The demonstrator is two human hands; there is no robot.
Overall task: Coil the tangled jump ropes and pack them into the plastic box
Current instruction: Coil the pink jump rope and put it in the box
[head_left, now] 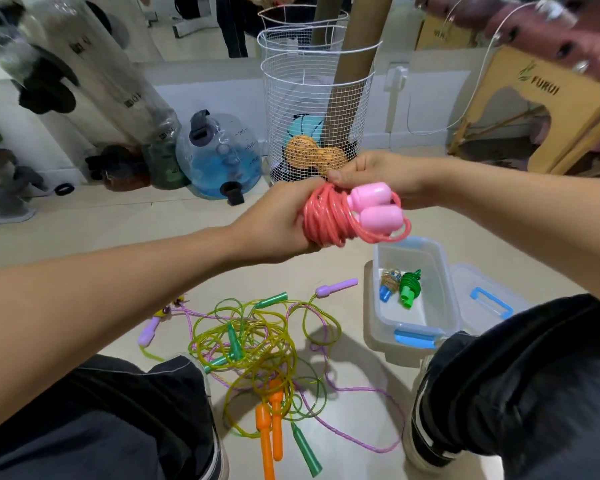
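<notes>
Tangled thin glossy ropes (pixel 257 344) on floor between your knees. Beside right knee, clear plastic box (pixel 381 306), two small coils inside. Above, your left hand (pixel 278 223) and right hand (pixel 378 173), close together, grip coiled pink rope (pixel 326 216), rounded smooth handles (pixel 378 206).

Pale tiled floor (pixel 84 220); white wire basket (pixel 317 109) against the wall, wooden stool (pixel 548 109) (printed "FUROI") beside.
</notes>
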